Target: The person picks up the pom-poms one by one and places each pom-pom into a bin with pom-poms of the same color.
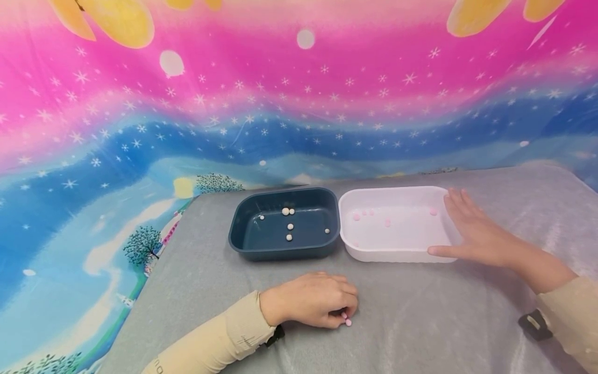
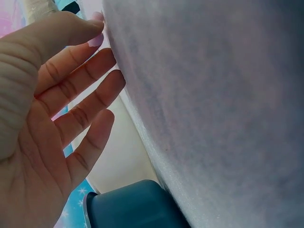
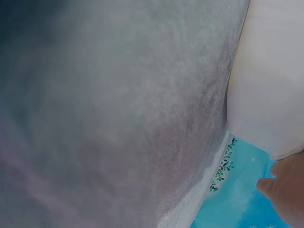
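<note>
My left hand [image 1: 313, 301] is low over the grey cloth in front of the dark blue bin, pinching small pink balls [image 1: 348, 322] between thumb and index finger. In the left wrist view a pink ball [image 2: 96, 41] shows at the fingertips, the other fingers loosely bent. My right hand [image 1: 483, 236] spreads straight fingers along the right end of the white bin [image 1: 397, 255], thumb at its front rim. Several pink balls [image 1: 357, 217] lie in that bin. The dark blue bin [image 1: 282, 254] contains several white balls [image 1: 290, 226].
Both bins stand side by side toward the back of the table, covered by grey cloth [image 1: 411, 311]. Behind them hangs a pink and blue backdrop [image 1: 280, 93] with snowflakes. Dark wrist straps [image 1: 535, 325] show at the sleeves.
</note>
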`<state>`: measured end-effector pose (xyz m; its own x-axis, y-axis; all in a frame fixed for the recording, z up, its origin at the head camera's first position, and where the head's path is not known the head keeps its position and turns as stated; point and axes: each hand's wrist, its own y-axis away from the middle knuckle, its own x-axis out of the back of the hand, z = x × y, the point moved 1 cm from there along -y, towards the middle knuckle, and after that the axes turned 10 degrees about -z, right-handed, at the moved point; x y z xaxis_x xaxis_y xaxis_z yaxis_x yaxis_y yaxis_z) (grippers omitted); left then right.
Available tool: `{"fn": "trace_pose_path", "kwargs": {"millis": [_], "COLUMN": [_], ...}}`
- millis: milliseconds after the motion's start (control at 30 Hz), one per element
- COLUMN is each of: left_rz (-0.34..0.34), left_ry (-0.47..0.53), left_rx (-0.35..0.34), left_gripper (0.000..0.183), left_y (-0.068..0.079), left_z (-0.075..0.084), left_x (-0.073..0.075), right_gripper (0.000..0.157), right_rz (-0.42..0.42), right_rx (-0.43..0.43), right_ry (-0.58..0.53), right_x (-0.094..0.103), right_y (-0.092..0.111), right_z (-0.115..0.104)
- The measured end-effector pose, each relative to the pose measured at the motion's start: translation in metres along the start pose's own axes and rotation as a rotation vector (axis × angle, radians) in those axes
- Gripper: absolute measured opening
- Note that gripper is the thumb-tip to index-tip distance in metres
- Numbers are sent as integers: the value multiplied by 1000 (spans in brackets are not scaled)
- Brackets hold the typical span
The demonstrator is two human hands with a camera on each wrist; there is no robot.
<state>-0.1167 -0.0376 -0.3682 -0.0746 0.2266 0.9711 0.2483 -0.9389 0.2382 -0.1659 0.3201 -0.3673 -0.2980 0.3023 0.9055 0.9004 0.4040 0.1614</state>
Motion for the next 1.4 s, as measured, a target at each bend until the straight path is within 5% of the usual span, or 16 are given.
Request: {"fn": "trace_pose_path", "kwargs": {"millis": [1400], "left_rz": [45], "left_ry": [-21], "left_rx": [69], "left_gripper": [4], "left_y": [17], "left_z": [5], "left_x": [12], "right_gripper": [122], "right_rz": [1], "right_rx": [19], "right_ry": [-13], "right_x": [1], "right_y": [3], "right_z": [-3]}}
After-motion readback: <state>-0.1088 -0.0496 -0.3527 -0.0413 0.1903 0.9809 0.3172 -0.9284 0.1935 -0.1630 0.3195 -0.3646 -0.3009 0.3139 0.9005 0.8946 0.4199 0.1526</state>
